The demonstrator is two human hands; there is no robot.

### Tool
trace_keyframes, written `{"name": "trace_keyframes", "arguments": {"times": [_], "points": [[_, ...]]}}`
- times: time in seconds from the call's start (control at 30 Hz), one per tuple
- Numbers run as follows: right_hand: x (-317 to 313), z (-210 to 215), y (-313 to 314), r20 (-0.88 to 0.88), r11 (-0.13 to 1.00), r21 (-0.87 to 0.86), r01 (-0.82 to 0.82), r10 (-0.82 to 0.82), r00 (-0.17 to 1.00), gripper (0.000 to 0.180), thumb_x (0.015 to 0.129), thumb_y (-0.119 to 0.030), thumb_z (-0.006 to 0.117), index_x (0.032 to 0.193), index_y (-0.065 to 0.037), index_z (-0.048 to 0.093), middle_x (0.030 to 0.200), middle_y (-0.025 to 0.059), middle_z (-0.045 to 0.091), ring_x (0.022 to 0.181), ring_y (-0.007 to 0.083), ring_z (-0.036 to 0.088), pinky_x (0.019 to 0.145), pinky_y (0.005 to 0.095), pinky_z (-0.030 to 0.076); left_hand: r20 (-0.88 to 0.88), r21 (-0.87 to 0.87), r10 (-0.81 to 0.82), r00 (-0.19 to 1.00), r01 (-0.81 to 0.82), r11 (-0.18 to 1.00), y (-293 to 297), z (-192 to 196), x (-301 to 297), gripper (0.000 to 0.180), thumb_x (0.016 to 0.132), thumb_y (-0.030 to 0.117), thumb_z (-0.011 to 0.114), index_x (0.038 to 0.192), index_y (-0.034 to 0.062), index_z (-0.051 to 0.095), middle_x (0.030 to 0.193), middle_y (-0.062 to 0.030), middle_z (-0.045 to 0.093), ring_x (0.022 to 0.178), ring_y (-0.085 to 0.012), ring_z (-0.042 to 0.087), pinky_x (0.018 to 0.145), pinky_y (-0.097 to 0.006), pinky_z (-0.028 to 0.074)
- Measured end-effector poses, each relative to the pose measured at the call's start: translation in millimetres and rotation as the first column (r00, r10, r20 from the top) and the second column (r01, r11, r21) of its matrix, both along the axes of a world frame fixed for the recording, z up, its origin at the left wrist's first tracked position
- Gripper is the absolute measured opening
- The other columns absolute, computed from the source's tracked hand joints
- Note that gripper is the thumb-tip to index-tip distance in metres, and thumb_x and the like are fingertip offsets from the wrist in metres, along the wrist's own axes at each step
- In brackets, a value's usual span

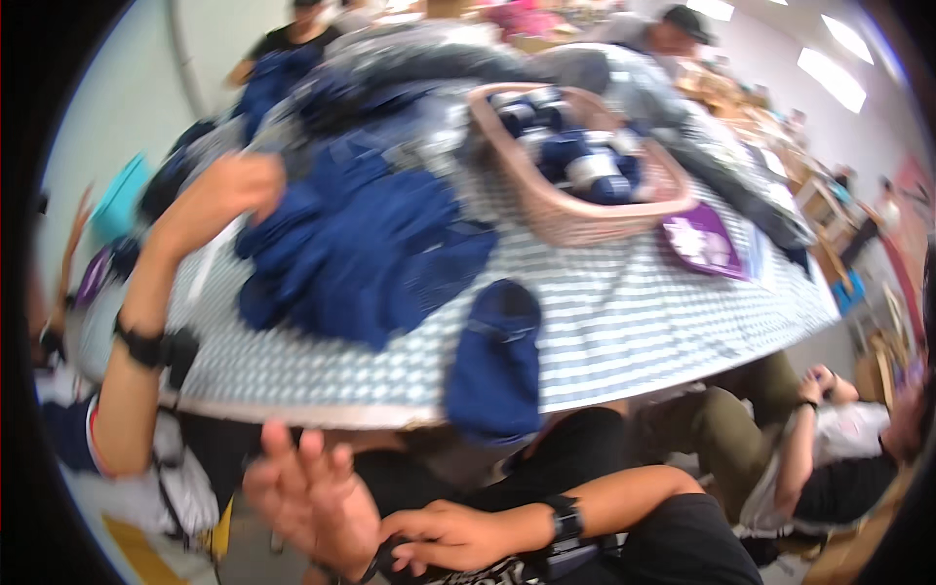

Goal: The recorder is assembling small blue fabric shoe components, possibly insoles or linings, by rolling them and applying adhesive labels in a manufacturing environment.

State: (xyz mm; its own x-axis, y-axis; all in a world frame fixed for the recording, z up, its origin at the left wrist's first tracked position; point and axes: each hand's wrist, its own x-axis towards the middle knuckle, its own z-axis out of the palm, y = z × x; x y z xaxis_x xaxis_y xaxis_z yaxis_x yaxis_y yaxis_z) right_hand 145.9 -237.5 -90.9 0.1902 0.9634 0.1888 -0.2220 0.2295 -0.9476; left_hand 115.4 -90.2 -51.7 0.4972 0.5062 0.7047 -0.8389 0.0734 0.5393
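The picture is blurred. My left hand [312, 497] is low in front of me, below the table edge, with its fingers spread and nothing in it. My right hand [439, 536], with a black watch on its wrist, reaches across to my left wrist. Its fingers curl over a dark strap [390, 564] there, and I cannot tell if they grip it. A folded navy cloth [497, 361] hangs over the near edge of the table [634, 322], just above my hands. Further up lies a pile of navy cloth [361, 244].
A co-worker's arm with a black watch [146, 346] reaches from the left onto the navy pile. A pinkish basket [561, 219] holds rolled navy and white pieces, with a purple card [702, 239] beside it. Another person sits low at the right [829, 458], and others stand behind the table.
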Motion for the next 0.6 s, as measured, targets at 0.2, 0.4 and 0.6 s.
{"name": "trace_keyframes", "arguments": {"times": [0.2,0.4,0.6], "points": [[4,-50,5,0.056,0.988,-0.021,0.153,-0.151,0.987,0.027,0.102,-0.020,0.053,0.118,0.000,0.062,0.105,0.0058,0.068,0.092,0.0189,0.065,0.083,0.0312,0.053,-0.035,0.798,-0.003,0.999,0.029,0.602,2,-7,-10,0.042,0.095,-0.005,0.055,0.134,0.0011,0.040,0.146,-0.0292,0.045,0.122,-0.0429,0.060,0.098,-0.051,0.054],[0,-61,-5,0.003,0.944,0.080,0.319,-0.320,0.947,0.021,0.095,-0.015,0.060,0.111,-0.002,0.065,0.113,0.0106,0.065,0.107,0.0233,0.059,0.095,0.0378,0.047,-0.031,0.883,-0.166,0.986,0.105,0.457,-22,8,-1,0.044,0.089,-0.004,0.065,0.127,0.0051,0.045,0.138,-0.0235,0.054,0.105,-0.0438,0.068,0.082,-0.048,0.060],[-5,-73,12,-0.109,0.876,0.073,0.476,-0.468,0.877,0.027,0.094,-0.014,0.063,0.119,-0.004,0.062,0.121,0.0102,0.065,0.118,0.0247,0.059,0.100,0.0378,0.046,0.001,0.840,-0.152,0.988,0.081,0.537,-31,-15,-2,0.041,0.088,-0.003,0.066,0.122,0.0050,0.045,0.124,-0.0272,0.062,0.098,-0.0439,0.070,0.079,-0.049,0.059]]}}
